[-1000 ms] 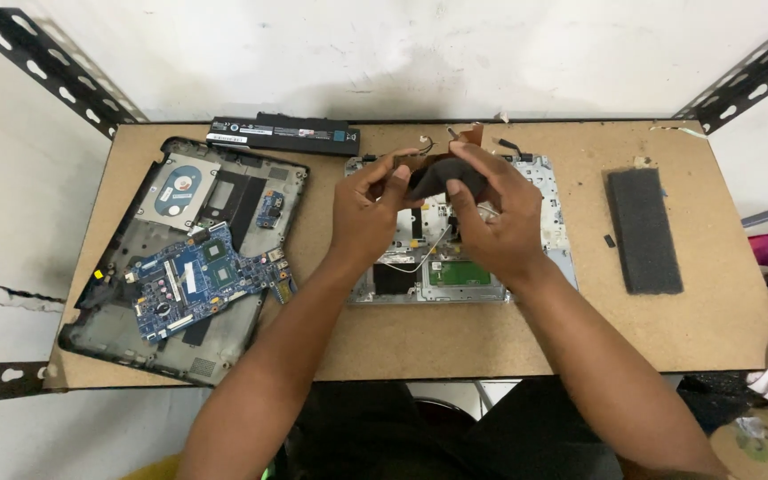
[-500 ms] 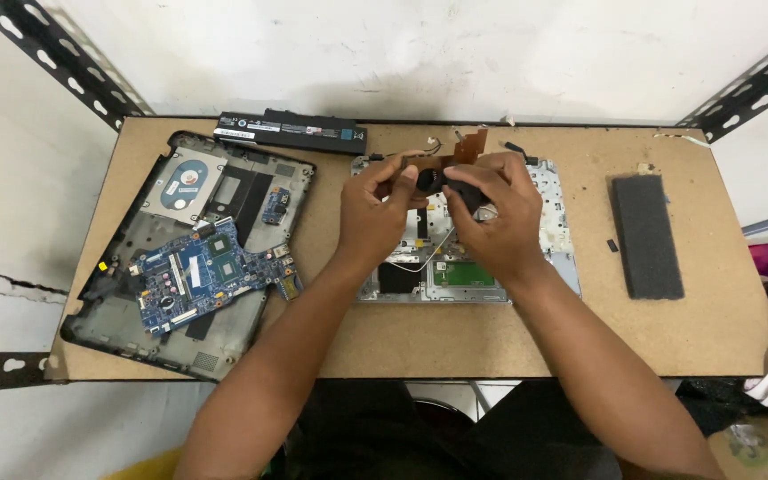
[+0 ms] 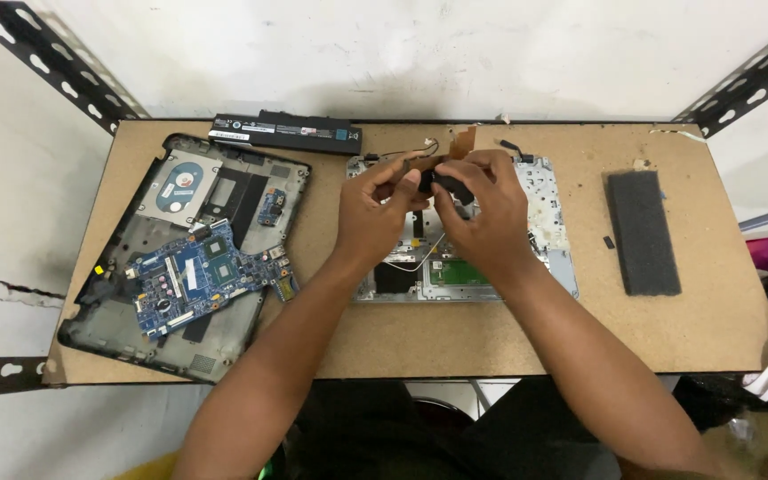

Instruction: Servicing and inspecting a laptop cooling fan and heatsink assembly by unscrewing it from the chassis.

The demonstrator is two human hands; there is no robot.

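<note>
Both hands meet over the middle of a wooden table. My left hand and my right hand together grip a small black fan part with copper-coloured strips, holding it just above a silver laptop palmrest panel. The panel lies flat with its inner side up; a white wire runs across it. Much of the fan part is hidden by my fingers.
A dark laptop bottom case with a blue circuit board and a hard drive lies at the left. A long black battery lies along the far edge. A dark foam pad rests at the right. Metal shelf struts frame the corners.
My hands have drawn closer together and turned the fan part between the fingers. The view has shifted slightly; the other things on the table lie as before.
</note>
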